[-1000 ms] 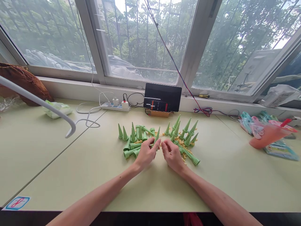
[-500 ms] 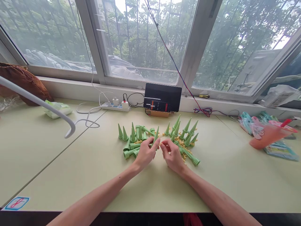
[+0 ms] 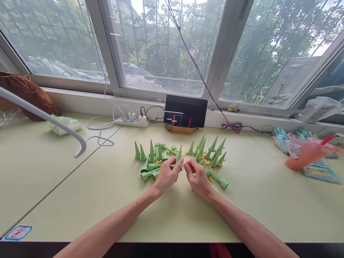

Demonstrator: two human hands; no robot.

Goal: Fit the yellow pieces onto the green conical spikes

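My left hand (image 3: 167, 176) is closed around a pale green plastic watering spike (image 3: 179, 152), its pointed end up. Close beside it, my right hand (image 3: 198, 178) pinches a small yellow plastic piece (image 3: 184, 164) at the spike's side, mostly hidden by the fingertips. To the left, several green spikes stand on their wide ends, and others lie on their sides, such as one spike (image 3: 146, 175) near the front. On the right stand several more spikes (image 3: 213, 143) with yellow pieces about them. Loose yellow pieces (image 3: 213, 174) lie beside my right hand.
Behind the spikes a dark tablet (image 3: 185, 105) leans by the window, with a phone (image 3: 182, 121) before it. A power strip (image 3: 131, 122) with cables lies to its left. An orange cup (image 3: 306, 154) tilts at the right. A white curved bar (image 3: 48, 118) crosses the left side.
Both hands stay almost in place, with the spike still in my left hand. The right fingertips have shifted only slightly at the spike's side.
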